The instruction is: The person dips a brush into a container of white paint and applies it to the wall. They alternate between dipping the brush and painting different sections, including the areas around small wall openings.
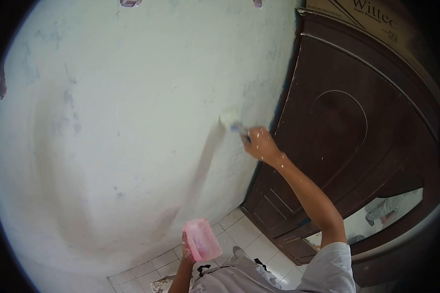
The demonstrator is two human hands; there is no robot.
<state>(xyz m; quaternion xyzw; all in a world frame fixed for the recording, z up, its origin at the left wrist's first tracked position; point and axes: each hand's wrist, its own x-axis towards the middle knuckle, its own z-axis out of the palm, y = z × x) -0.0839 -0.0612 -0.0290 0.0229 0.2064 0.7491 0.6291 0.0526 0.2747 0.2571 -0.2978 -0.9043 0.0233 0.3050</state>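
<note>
A paint brush point(230, 122) with pale bristles touches the whitish wall point(132, 97), left of the dark brown wardrobe. Its handle is in my right hand point(260, 143), which is closed round it and flecked with white paint. Low in the view, my left hand point(186, 248) holds a pink plastic container point(204, 239) by its left side, with the open top facing me. Pale paint smears show inside the container. Most of the left hand's fingers are hidden by it.
The brown wardrobe point(327, 97) with a mirror point(391, 210) stands close on the right. A cardboard box point(366, 14) lies on top of it. White floor tiles point(234, 229) and a paint-stained item point(162, 284) are below. Dark patches mark the wall.
</note>
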